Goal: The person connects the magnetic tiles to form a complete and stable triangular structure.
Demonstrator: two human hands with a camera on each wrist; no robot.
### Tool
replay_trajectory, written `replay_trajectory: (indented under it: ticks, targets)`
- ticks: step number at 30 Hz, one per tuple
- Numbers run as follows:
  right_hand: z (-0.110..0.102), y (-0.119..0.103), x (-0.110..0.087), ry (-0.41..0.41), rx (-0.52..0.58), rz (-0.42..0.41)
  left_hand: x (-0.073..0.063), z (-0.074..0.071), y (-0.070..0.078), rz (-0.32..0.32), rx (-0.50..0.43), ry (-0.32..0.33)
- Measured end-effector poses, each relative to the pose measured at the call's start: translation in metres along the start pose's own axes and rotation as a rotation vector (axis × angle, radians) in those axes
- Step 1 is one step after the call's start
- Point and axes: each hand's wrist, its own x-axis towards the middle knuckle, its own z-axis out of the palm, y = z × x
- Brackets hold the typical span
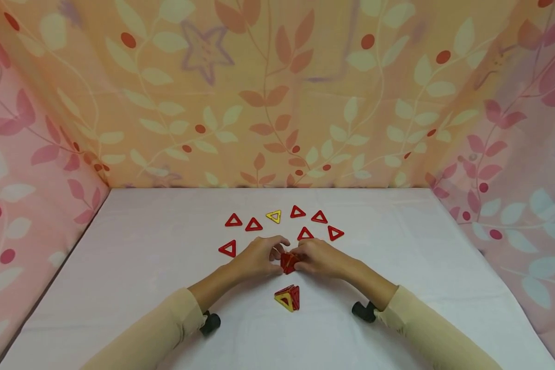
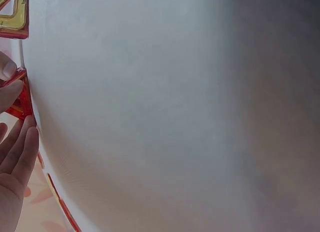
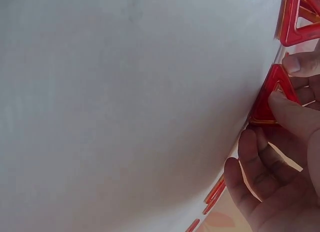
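Note:
In the middle of the head view, red triangular magnetic tiles [image 1: 288, 263] stand joined as a small tilted shape. My left hand [image 1: 258, 258] grips them from the left, and my right hand [image 1: 322, 257] from the right. The right thumb lies across a red face in the right wrist view [image 3: 265, 111]. Fingers of both hands meet around the tiles [image 2: 22, 104] in the left wrist view, hiding part of them. Nearer the camera stands a small pyramid of tiles [image 1: 284, 300], with a yellow face [image 2: 20, 19] and a red face [image 3: 290, 34].
Flat red triangles lie beyond the hands, among them one at left [image 1: 228, 248], one at right [image 1: 335, 233] and one close behind the right hand [image 1: 304, 234]. A yellow triangle [image 1: 274, 216] lies among them. A white cloth [image 1: 134, 267] covers the table; patterned curtains [image 1: 268, 103] enclose it.

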Motion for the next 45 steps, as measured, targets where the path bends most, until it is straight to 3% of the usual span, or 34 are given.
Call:
replay_trajectory:
  ticks: [11, 27, 35, 45]
  targets:
    - [0.002, -0.007, 0.001, -0.004, -0.021, -0.028, -0.005, -0.001, -0.002, -0.001, 0.039, -0.001]
    - [0.003, -0.017, 0.002, -0.023, -0.01, -0.057, -0.018, -0.003, -0.004, 0.013, 0.002, -0.017]
    - [0.004, -0.015, 0.0, -0.039, 0.06, -0.079, -0.025, -0.005, -0.005, 0.013, 0.001, -0.008]
    - [0.001, -0.012, -0.006, -0.032, 0.119, -0.035, -0.03, -0.007, -0.006, -0.018, -0.014, -0.009]
